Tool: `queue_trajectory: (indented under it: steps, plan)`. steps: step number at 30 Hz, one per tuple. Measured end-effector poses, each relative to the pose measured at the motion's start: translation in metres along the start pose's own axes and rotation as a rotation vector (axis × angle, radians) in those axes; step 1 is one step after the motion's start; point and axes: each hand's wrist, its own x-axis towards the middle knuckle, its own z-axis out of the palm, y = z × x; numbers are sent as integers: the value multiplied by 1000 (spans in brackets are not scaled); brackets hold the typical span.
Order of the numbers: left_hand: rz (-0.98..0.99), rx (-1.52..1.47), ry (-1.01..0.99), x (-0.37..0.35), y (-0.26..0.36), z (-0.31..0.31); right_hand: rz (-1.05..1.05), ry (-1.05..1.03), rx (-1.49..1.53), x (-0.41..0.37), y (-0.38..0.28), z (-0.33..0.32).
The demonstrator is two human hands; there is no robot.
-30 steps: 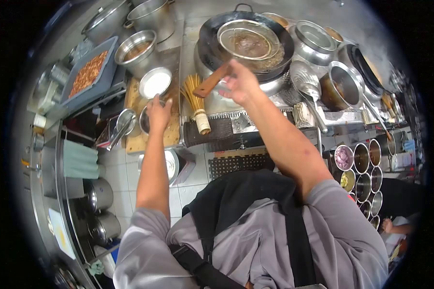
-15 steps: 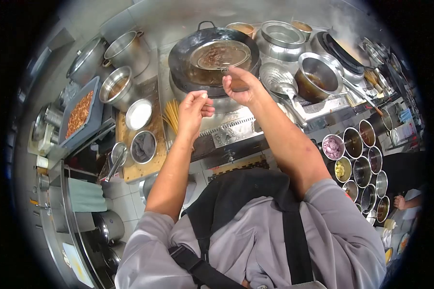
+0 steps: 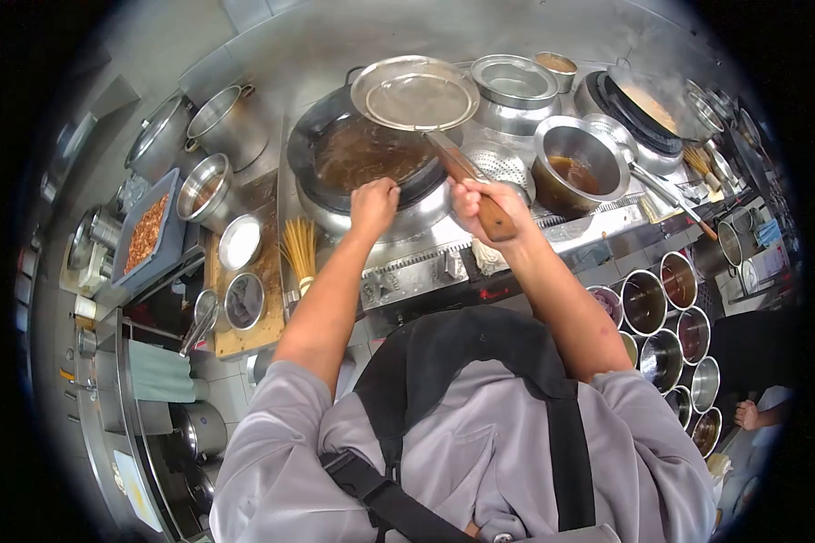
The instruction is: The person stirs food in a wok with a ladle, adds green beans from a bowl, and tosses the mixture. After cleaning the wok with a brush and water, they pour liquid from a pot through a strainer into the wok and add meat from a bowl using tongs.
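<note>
In my right hand (image 3: pixel 498 210) is the wooden handle of a round mesh strainer (image 3: pixel 415 93). The strainer is held tilted above the far right part of a large dark wok (image 3: pixel 301 161), and its mesh shows no chunks on it. Brown liquid (image 3: pixel 371 156) fills the wok's bottom. My left hand (image 3: pixel 374 208) is closed at the wok's near rim; whatever its fingers hold, if anything, is hidden. Just right of the wok lies a perforated ladle (image 3: pixel 493 169), partly behind the strainer's handle.
A deep pot of brown sauce (image 3: pixel 557 136) stands right, with a lidded pot (image 3: pixel 514 86) behind. On the left are a bamboo brush (image 3: pixel 299 249), a white-filled bowl (image 3: pixel 240 242) and a grey tub (image 3: pixel 167 240). Several metal canisters (image 3: pixel 645 301) stand lower right, near another person's hand (image 3: pixel 748 415).
My right hand has taken hold of the strainer's handle and raised it out of the wok. The dark chunks seen in the mesh are gone from it. My left hand has closed at the rim.
</note>
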Motion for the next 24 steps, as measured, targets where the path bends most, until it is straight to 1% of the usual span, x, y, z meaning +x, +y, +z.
queue_trajectory:
  steps: [1,3,5,6,7,9,10,11,13,14,15,17,18,20,21,22,23,24]
  plan:
    - [7,-4,-7,0,6,-3,-33,-56,16,-20,-8,-1]
    - [80,100,136,-4,15,-9,-83,-148,-35,-58,-31,-12]
    - [140,112,198,-6,10,-5,-208,-24,-193,-100,-47,-16]
    - [172,124,223,-6,7,-3,-325,126,-354,-118,-49,-20]
    - [174,132,238,-7,7,-1,-375,204,-455,-133,-52,-22]
    - [174,136,223,-7,11,-2,-519,431,-618,-158,-51,-28]
    - [178,151,222,-7,11,0,-528,501,-674,-168,-56,-39]
    - [190,132,252,-7,10,2,-551,519,-673,-179,-59,-47]
    - [182,158,237,-7,12,1,-527,512,-544,-198,-66,-62]
    - [196,148,231,-7,12,1,-492,556,-591,-207,-76,-74]
    - [179,164,232,-8,13,2,-369,402,-306,-218,-90,-102]
    - [174,168,225,-8,15,3,-404,303,-129,-232,-88,-110]
    - [167,182,225,-8,16,2,-418,311,-128,-237,-76,-101]
    - [175,188,221,-11,13,0,-647,422,-142,-246,-31,-74]
    - [177,165,190,-11,10,-2,-671,468,-84,-254,-3,-74]
    - [178,141,160,-11,7,-3,-646,484,-34,-260,27,-89]
    - [188,129,162,-12,5,-7,-552,590,-132,-275,65,-118]
    - [214,85,114,-15,2,-12,-443,526,-369,-292,105,-134]
